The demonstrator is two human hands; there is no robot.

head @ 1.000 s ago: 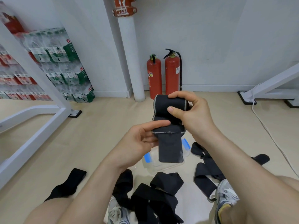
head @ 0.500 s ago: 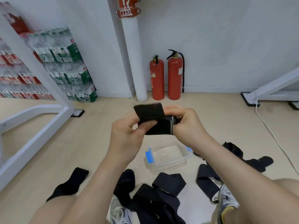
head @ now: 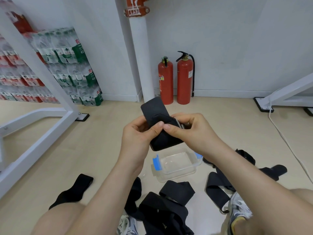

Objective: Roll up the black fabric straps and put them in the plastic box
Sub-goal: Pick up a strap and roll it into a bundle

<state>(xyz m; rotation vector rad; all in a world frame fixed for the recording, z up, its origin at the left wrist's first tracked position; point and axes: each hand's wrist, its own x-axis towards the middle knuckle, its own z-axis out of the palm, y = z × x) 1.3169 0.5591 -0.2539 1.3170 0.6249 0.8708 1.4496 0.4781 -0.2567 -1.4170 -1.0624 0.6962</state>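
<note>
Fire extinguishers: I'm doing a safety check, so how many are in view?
2. Both stand by the back wall, just right of the white pipe: a shorter extinguisher nearer the pipe, a taller extinguisher with a black hose beside it. None other shows.

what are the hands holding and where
One partly rolled black fabric strap: the left hand pinches it near its loose flap, the right hand grips the roll's right end.

Rolled strap (head: 166,141) hangs over plastic box (head: 177,174) — loose straps (head: 176,192) lie beside it.
</note>
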